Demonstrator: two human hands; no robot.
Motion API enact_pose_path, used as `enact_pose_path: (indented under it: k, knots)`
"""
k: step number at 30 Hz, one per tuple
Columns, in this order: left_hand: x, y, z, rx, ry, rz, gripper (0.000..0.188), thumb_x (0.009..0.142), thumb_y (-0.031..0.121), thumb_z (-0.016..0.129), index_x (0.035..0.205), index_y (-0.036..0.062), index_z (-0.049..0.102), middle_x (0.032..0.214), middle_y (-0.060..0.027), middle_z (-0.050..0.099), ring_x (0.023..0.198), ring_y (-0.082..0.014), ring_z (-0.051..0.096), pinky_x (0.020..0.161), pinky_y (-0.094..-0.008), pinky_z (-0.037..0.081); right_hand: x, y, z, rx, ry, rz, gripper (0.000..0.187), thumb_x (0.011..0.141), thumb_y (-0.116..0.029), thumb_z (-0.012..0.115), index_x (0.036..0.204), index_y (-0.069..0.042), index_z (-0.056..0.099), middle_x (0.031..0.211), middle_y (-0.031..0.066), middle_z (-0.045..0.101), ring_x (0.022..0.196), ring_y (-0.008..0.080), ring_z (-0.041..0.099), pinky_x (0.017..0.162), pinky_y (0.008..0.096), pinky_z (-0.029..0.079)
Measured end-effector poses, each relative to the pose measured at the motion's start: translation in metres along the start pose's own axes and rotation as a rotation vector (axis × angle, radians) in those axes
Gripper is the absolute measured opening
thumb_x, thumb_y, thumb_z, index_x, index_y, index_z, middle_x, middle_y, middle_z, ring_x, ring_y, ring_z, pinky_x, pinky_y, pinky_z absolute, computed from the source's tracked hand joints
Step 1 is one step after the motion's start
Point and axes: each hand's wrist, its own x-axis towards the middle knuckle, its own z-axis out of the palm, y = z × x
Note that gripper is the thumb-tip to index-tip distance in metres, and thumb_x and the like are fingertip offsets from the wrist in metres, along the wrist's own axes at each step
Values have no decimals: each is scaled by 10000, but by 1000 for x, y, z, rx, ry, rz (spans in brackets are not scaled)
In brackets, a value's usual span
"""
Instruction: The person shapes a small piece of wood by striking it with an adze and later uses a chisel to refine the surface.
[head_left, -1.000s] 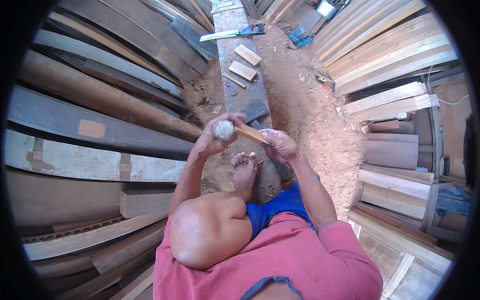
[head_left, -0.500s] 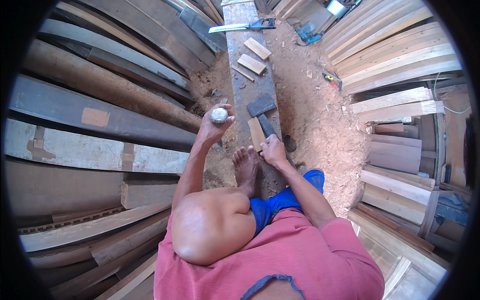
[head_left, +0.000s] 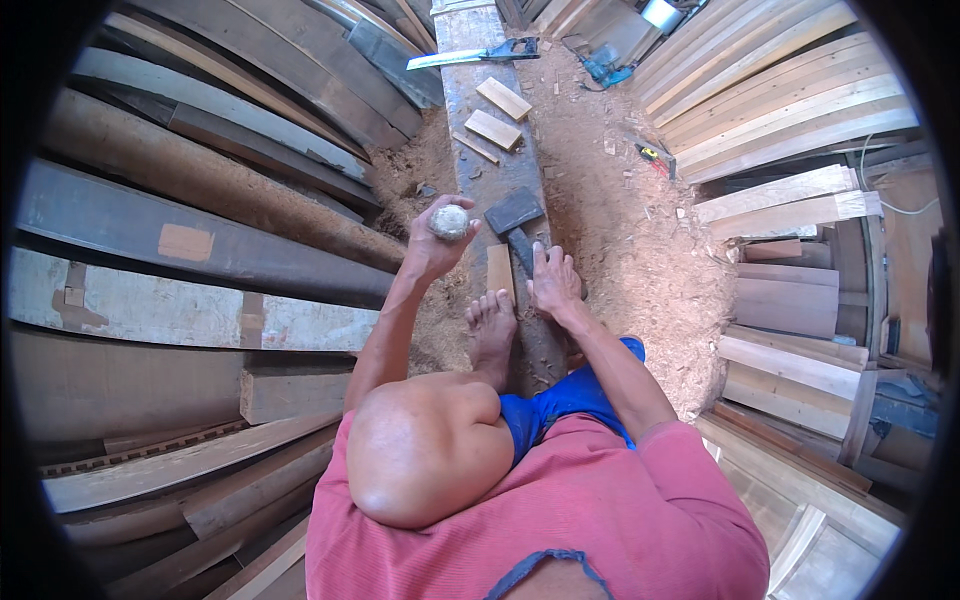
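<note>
My left hand [head_left: 440, 240] is closed around a tool with a round, pale, worn end [head_left: 449, 222], raised left of the plank bench [head_left: 470, 210]; the rest of the tool is hidden below that end. A dark mallet [head_left: 513, 210] lies on the bench, head away from me. Over its handle is my right hand [head_left: 555, 283], fingers stretched forward and apart, not wrapped round it. Just left of that handle lies a small flat piece of wood [head_left: 499, 266]. The toes of my bare foot [head_left: 491, 335] rest at its near end.
Farther along the bench are two small wood blocks [head_left: 493, 129], a thin strip [head_left: 475, 147] and a handsaw [head_left: 480, 54]. Wood shavings [head_left: 640, 290] cover the floor. Stacked boards stand on the left [head_left: 200, 290] and right [head_left: 780, 90]. A blue power tool [head_left: 606, 70] lies far right.
My right hand has let go of the small wood piece and moved to the mallet handle. The wood piece now lies straighter beside my toes. My left hand still holds its tool.
</note>
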Motion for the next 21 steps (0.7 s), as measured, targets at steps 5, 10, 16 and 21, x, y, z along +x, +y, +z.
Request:
enact_pose_path:
  k: [5,10,16,21]
  knots:
    - [-4,9,6,-77,56,43,179,839,121,743,934,44,613,826,4,585,772,-77,533,711,-248,460,21,20,-21,229,-234,157,561,735,-258,699,1198,10,532,932,200,629,806,330,629,739,423,523]
    - [0,17,14,-166,120,182,151,839,99,730,872,49,591,793,-3,564,728,-86,512,680,-247,439,-9,7,-90,695,-322,163,365,726,-217,666,978,45,633,839,112,640,740,167,590,689,338,490]
    - [8,15,37,-183,-24,244,140,840,92,725,881,45,600,813,-6,597,759,-88,547,698,-262,465,-46,-26,-179,851,2,57,353,733,-165,693,1004,51,624,839,146,663,768,186,629,715,348,508]
    - [15,16,50,-210,-82,288,149,841,98,728,891,49,597,818,-2,606,766,-81,549,693,-257,470,-77,-56,-244,881,347,-56,321,756,-69,707,1038,7,573,859,77,657,744,106,613,677,276,508]
